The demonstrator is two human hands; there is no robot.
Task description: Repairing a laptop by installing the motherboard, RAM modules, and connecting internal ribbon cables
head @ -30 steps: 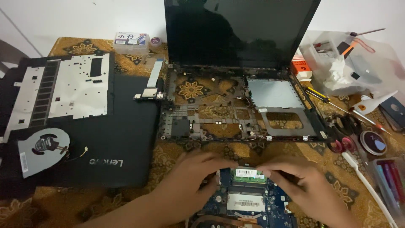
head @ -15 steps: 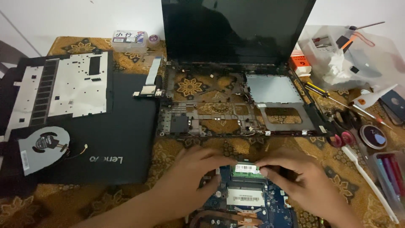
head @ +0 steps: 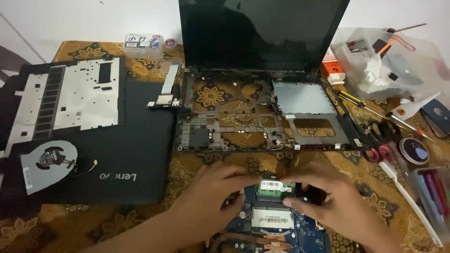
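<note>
Flanking white-labelled green module (head: pixel 273 186), both hands (head: pixel 213 199)

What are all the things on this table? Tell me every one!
Motherboard: one, blue, near edge, under the hands.
Memory stick: one, green, on the motherboard between the hands.
Laptop shell: one, black, centre, screen upright, emptied.
Bottom cover: one, black, left.
Keyboard panel: one, silver and black, far left.
Fan: one, grey, on the cover.
Ribbon cable: one, pale, beside the shell.
Small box: one, clear, far side.
Scissors: one, pink handles, right.
Toothbrush: one, white, right.
Screwdriver: one, yellow and black, right.
Left hand: on the motherboard.
Right hand: on the motherboard.
</note>
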